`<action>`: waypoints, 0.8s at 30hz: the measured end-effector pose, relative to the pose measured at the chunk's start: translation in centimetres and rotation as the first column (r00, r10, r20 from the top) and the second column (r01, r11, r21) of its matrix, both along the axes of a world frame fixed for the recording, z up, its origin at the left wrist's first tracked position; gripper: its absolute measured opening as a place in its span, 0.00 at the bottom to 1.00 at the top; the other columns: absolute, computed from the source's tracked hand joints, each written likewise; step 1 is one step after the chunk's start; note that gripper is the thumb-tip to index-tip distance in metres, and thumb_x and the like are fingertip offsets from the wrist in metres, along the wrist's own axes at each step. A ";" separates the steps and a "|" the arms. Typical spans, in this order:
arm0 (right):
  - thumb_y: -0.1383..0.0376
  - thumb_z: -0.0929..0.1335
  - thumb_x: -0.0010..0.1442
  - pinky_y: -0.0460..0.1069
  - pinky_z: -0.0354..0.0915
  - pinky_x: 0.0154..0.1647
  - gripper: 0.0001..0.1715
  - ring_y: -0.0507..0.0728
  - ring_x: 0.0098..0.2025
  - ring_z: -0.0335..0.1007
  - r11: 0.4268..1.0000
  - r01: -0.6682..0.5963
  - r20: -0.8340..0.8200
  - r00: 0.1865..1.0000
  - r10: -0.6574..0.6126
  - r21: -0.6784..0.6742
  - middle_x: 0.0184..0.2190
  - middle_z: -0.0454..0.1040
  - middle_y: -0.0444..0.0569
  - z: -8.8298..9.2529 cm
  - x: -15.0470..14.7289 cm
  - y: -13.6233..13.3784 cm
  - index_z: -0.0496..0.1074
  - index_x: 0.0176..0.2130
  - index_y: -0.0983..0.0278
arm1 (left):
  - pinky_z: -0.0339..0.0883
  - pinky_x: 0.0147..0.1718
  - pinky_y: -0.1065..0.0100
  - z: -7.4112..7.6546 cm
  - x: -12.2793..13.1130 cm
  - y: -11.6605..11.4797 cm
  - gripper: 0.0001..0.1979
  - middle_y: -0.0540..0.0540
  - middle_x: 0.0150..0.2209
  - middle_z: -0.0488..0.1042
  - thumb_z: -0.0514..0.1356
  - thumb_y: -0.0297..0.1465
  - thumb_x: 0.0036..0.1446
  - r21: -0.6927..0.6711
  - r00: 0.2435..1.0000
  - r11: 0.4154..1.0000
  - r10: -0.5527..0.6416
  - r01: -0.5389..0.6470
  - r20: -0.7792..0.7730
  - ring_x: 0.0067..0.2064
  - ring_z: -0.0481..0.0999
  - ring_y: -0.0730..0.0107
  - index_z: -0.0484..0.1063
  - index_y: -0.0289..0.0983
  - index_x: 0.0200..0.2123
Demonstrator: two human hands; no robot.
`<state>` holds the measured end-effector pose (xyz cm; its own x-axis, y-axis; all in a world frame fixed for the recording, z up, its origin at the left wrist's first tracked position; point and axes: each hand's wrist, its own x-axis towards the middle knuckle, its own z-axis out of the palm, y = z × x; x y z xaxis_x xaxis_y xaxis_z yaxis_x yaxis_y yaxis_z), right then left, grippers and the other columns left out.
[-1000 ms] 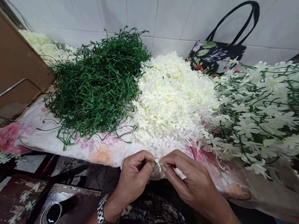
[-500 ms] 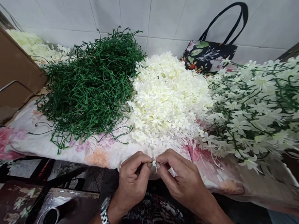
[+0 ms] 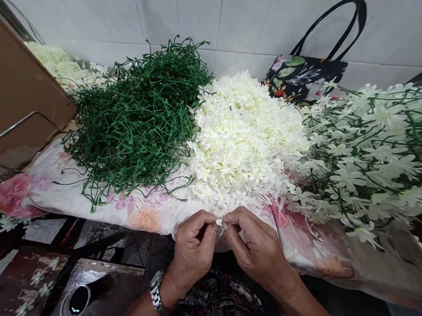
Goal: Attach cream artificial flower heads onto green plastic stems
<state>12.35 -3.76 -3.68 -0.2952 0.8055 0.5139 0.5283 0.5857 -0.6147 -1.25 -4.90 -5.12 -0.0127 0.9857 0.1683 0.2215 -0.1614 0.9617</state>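
Observation:
At the table's near edge, my left hand (image 3: 193,246) and my right hand (image 3: 257,245) meet fingertip to fingertip, both closed in a pinch. Between them shows a small white artificial flower (image 3: 220,222), mostly covered by the fingers. Whether the right fingers also grip a thin stamen cannot be made out. Just beyond the hands lies a heap of cream-white artificial blossoms (image 3: 245,131), with loose white stamens (image 3: 266,188) at its lower right. A tangled pile of green plastic stems (image 3: 137,119) lies left of the blossoms.
Assembled white flower sprays (image 3: 370,154) fill the right side. A black floral bag (image 3: 306,78) leans by the tiled wall (image 3: 195,12). A cardboard box (image 3: 21,77) stands left on the flowered cloth (image 3: 113,214). Below left, a cup (image 3: 75,302) sits on a dark stool.
The whole view has shifted slightly, so things appear farther right. Both hands keep their pinch on the small white flower, which is turned a little.

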 end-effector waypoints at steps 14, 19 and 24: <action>0.69 0.62 0.61 0.44 0.66 0.29 0.13 0.50 0.30 0.67 0.993 -0.077 0.059 0.995 0.083 -0.091 0.31 0.68 0.47 1.0 1.1 -3.6 0.64 0.47 0.65 | 0.57 0.17 0.78 4.8 0.4 1.1 0.13 0.55 0.16 0.63 0.69 0.34 0.40 -0.198 0.649 0.944 0.325 -0.263 0.688 0.18 0.60 0.81 0.69 0.36 0.24; 0.73 0.61 0.62 0.43 0.62 0.27 0.07 0.49 0.27 0.63 0.998 -0.064 -0.001 0.998 0.064 -0.030 0.25 0.66 0.45 1.1 0.9 -2.9 0.66 0.39 0.66 | 0.61 0.22 0.75 3.8 0.1 -0.3 0.07 0.52 0.22 0.66 0.66 0.33 0.48 -0.083 0.712 0.986 0.161 -0.144 0.684 0.23 0.65 0.77 0.72 0.37 0.28; 0.73 0.58 0.63 0.47 0.58 0.26 0.11 0.52 0.27 0.60 0.991 -0.133 0.269 0.956 0.120 0.031 0.24 0.65 0.46 2.3 1.5 -2.4 0.68 0.35 0.67 | 0.63 0.37 0.71 1.7 -1.4 -1.4 0.02 0.47 0.32 0.69 0.61 0.26 0.51 -0.019 0.861 0.999 -0.033 0.050 0.507 0.37 0.69 0.68 0.73 0.37 0.29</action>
<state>13.86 -6.18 -1.43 -0.5240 0.7290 0.4404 0.5887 0.6837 -0.4313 -2.63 -6.34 -3.39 -0.0470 0.9916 0.1202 -0.3035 -0.1288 0.9441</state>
